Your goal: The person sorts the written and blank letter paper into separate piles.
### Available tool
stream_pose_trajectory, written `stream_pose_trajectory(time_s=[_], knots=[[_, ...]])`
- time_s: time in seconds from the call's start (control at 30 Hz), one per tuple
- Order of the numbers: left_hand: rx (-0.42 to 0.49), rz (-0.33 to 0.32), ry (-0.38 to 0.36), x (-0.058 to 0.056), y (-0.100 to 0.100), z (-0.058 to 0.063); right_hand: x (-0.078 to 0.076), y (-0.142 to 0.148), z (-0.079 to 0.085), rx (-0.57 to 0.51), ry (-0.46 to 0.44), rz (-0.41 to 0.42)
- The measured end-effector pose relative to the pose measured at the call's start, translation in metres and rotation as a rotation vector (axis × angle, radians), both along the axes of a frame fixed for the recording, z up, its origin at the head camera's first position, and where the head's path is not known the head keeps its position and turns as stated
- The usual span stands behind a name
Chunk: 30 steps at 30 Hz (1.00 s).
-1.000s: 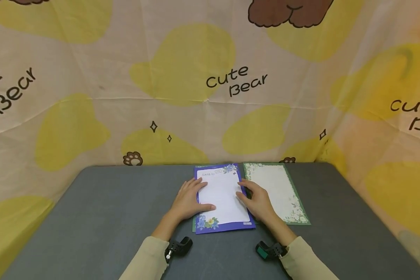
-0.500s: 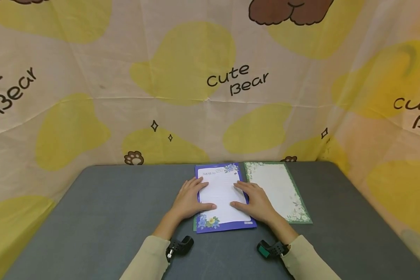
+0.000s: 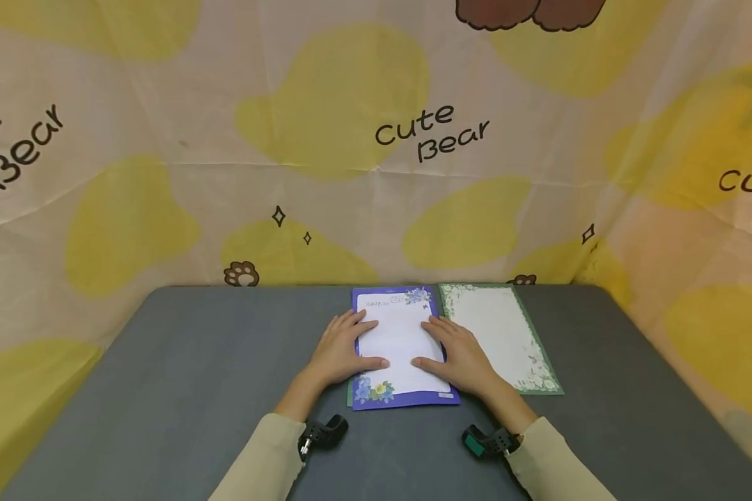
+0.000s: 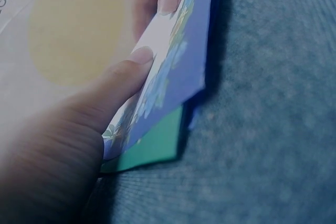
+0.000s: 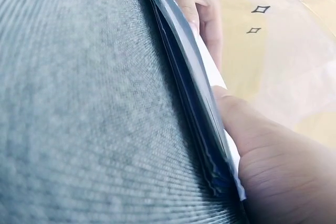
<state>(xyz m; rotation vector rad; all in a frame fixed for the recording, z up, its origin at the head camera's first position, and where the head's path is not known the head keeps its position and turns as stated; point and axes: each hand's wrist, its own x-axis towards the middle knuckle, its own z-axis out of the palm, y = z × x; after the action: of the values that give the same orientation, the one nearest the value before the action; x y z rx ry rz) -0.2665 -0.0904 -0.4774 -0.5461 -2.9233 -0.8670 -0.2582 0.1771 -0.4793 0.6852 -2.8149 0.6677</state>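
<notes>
A sheet of stationery paper with a purple border and blue flowers (image 3: 404,344) lies on the table on top of other sheets. My left hand (image 3: 340,351) rests along its left edge, thumb stretched over the white middle. Along the right edge lies my right hand (image 3: 466,356), its thumb and fingertips on the paper. Layered edges of several sheets (image 5: 191,114) show in the right wrist view. In the left wrist view a green sheet (image 4: 157,139) pokes out under the purple corner.
A white sheet with a green leafy border (image 3: 489,330) lies just right of the stack, partly behind my right hand. The grey table (image 3: 225,376) ends at a curtain printed with yellow patches (image 3: 326,104). Each wrist wears a black strap mount (image 3: 326,431).
My right hand has moved from the stack's right edge a little inward over the purple-bordered sheet, then settled. The left hand stays in place. The head view has tilted slightly.
</notes>
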Motion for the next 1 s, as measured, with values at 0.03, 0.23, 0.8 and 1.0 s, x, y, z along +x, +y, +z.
stream_pose_trajectory(time_s=[0.03,0.23,0.8,1.0], knots=[[-0.002,0.004,-0.001,-0.0003,-0.0002,0.0007,-0.0003,-0.0005,0.0005,-0.006,-0.001,-0.004],[0.003,0.014,-0.021,-0.0001,-0.0009,0.0007,-0.0015,-0.0010,0.0012,-0.030,0.009,-0.015],[0.130,0.029,0.013,0.0030,-0.0002,0.0051,-0.0022,0.0004,0.0020,-0.423,0.096,-0.177],[0.158,0.018,0.034,0.0032,-0.0008,0.0037,-0.0013,-0.0017,0.0038,-0.528,0.079,-0.218]])
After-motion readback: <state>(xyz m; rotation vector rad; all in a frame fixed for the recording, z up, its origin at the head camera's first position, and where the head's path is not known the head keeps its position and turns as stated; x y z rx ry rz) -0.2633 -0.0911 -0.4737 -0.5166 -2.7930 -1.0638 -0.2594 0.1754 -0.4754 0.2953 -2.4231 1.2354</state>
